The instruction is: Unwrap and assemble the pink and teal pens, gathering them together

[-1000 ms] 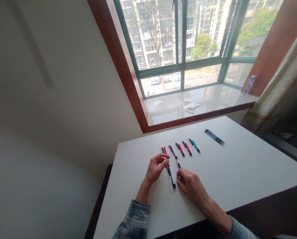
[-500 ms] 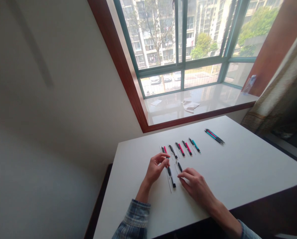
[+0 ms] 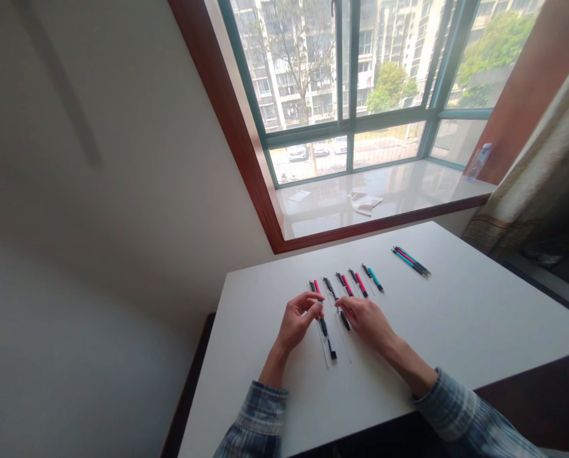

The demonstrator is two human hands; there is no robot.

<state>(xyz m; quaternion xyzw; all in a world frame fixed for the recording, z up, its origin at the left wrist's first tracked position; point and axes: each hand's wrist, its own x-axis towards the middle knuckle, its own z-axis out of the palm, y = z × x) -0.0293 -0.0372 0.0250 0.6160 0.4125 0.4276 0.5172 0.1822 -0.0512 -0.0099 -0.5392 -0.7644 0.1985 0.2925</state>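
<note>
Over the left end of the pen rows, my left hand point(image 3: 298, 323) is closed in a loose pinch, and whatever its fingertips hold is too small to make out. My right hand point(image 3: 368, 321) reaches in from the right, fingertips pressed together at the tabletop; what they pinch is hidden. Beneath those fingers lies a black pen barrel point(image 3: 344, 320), with a thin clear refill point(image 3: 345, 346) beside it. Between the hands and nearer to me are black pen parts, one with a clip point(image 3: 333, 352), and another thin refill point(image 3: 323, 346).
Farther back, several disassembled pens lie in a row, with pink barrels point(image 3: 361, 285) and a teal barrel point(image 3: 375, 280). Assembled pens point(image 3: 411, 262) lie grouped on the right of the white table point(image 3: 456, 312). A cloth point(image 3: 365, 203) and a bottle point(image 3: 478, 162) are on the windowsill.
My right hand has moved away from me and slightly left, from the barrel's near end to beyond its far end. My left hand has hardly moved.
</note>
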